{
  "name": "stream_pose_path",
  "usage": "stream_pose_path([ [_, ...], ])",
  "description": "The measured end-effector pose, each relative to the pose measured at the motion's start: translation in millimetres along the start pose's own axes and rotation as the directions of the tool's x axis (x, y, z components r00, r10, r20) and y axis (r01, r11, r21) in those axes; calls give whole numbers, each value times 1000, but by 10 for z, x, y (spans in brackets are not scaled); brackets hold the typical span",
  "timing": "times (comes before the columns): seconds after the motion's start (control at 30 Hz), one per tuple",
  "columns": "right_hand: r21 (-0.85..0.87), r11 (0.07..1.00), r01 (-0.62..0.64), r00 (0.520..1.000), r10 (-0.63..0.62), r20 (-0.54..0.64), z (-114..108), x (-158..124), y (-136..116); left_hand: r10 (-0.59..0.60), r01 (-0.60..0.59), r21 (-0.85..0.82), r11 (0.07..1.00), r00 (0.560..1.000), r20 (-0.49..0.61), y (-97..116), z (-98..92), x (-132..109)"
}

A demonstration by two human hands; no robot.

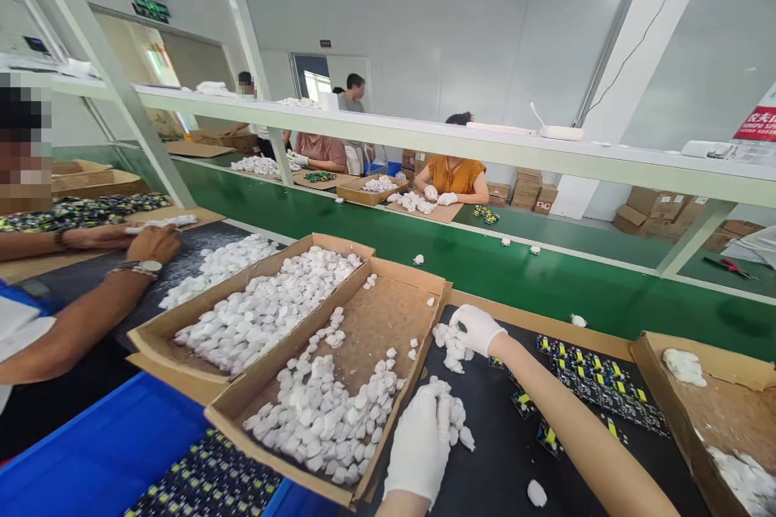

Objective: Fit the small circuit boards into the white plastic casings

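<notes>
My right hand [478,329], in a white glove, has its thumb and fingers curled in a pinch at a small heap of white rounded pieces [453,355]. What lies between the fingertips is hard to make out. Lower down, my left hand [419,444], also gloved, has its fingers pressed together against more white pieces [461,426]; its grip is partly hidden. Both hands are over a black mat [485,460]. Beside my right forearm lie circuit boards with yellow parts [597,376]. One loose white piece [537,493] rests near the mat's front.
Left of my hands stand two cardboard trays [436,284] of white pieces. Another cardboard tray [715,404] is at right. A green conveyor belt [376,230] runs behind, carrying scattered pieces. A co-worker's hand [154,246] is at left; a blue bin [109,436] sits below.
</notes>
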State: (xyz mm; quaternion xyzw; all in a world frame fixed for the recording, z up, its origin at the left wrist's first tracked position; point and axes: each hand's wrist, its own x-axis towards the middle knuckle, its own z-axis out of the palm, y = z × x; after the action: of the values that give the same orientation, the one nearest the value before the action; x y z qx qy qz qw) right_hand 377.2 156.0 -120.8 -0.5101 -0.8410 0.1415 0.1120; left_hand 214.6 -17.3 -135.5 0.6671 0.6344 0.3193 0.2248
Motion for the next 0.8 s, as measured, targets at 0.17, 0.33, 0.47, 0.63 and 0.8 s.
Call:
stream_pose_path([
  [0.17, 113, 993, -21, 998, 28, -59, 109, -54, 13, -57, 53, -70, 996, 997, -54, -74, 43, -29],
  [0.33, 174, 985, -9, 999, 16, -42, 113, -48, 21, -12, 2, -125, 992, 997, -83, -92, 19, -31],
  [0.47, 253, 968, -10, 1000, 14, -15, 25, -36, 0, 117, -113, -98, 989, 993, 31, -45, -4, -12],
  [0.63, 548, 831, -101, 983, 167, -72, 18, -33, -2, 110, -99, -115, 988, 989, 94, -30, -22, -38],
  [0.8, 853, 496, -165, 949, 315, 0, 34, -81, 19, -8, 22, -252, 968, 998, 56, -61, -51, -26],
])
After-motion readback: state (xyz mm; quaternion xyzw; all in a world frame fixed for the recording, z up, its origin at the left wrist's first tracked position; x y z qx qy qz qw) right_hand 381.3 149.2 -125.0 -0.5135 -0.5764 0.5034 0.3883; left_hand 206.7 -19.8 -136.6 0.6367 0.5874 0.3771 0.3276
